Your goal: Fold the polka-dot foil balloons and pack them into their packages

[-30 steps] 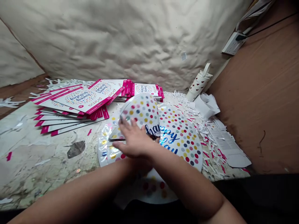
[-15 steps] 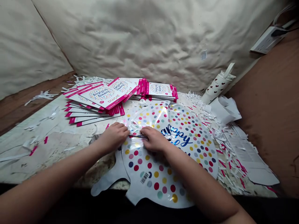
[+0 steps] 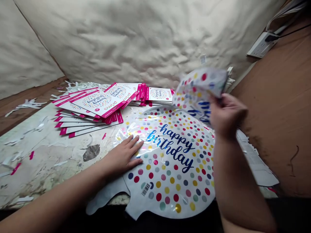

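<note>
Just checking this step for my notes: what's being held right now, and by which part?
The right hand grips a crumpled polka-dot foil balloon by its lower edge; the left hand lies flat on another balloon.

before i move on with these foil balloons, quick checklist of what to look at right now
Left hand flat on the happy birthday foil balloon: ok
Balloon lying printed side up: ok
Balloon's lower tab fully on the table: not ok, it overhangs the front edge
Right hand gripping the second polka-dot foil balloon above the table: ok
Balloon's edge apart from the pink-edged Prima cards: cannot tell
</note>
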Tool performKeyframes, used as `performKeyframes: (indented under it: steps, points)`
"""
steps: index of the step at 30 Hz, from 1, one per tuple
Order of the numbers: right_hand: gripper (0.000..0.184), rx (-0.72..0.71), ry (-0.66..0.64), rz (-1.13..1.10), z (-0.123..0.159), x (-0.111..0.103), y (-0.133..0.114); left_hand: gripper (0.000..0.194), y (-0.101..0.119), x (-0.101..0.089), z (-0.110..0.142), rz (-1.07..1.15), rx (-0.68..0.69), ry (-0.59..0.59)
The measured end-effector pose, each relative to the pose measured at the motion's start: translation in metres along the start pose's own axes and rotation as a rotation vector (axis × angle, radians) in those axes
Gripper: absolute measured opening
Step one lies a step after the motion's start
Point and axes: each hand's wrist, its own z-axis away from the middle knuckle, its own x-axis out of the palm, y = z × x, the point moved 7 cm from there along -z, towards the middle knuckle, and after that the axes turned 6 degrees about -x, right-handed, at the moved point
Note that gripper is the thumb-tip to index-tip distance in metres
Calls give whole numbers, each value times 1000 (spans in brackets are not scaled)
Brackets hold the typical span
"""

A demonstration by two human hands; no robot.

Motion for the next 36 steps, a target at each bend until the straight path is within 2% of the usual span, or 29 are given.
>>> performKeyframes:
  steps: [1,2,3,4,6,8,11,14,17,19,21,23,26,28,32,34,36]
  points:
    - [25,-66,106,19,-6,-26,-1,73,-1,-3,-1,23,-11,-14]
    - [18,-152,152,4,-5,-44,-7,70,-1,-8,-3,56,-15,-18]
    - [14,-259,150,-43,2,-55,-18,65,-1,-14,-4,108,-19,-20]
    - [21,-368,87,-129,16,-59,-30,59,-3,-21,-6,184,-41,-15]
    - [42,-543,-133,-336,59,-52,-52,51,-17,-35,-7,419,-166,36]
    - [47,-597,-386,-504,110,-33,-60,48,-39,-43,-4,727,-357,130]
    - [36,-505,-645,-602,176,-5,-45,47,-61,-37,3,1044,-558,188]
    - [30,-403,-782,-644,210,11,-26,48,-63,-29,-2,1120,-644,157]
    - [30,-332,-842,-672,217,16,-19,48,-59,-29,-22,1204,-679,164]
    - [30,-315,-850,-677,215,16,-19,52,-53,-30,-43,1260,-673,102]
    - [29,-321,-849,-673,213,15,-20,58,-44,-31,-64,1290,-660,-16]
    - [29,-327,-849,-672,214,16,-21,59,-30,-28,-80,1336,-639,-193]
    - [29,-319,-860,-679,216,17,-20,47,-2,-17,-92,1526,-600,-457]
    - [30,-305,-872,-690,217,18,-19,35,10,-9,-94,1603,-593,-521]
    - [31,-265,-896,-724,216,18,-15,25,5,1,-92,1531,-586,-410]
    - [32,-250,-909,-736,213,18,-11,23,-12,-5,-90,1466,-564,-269]
    - [30,-255,-928,-747,211,20,-9,26,-33,-21,-88,1369,-541,-65]
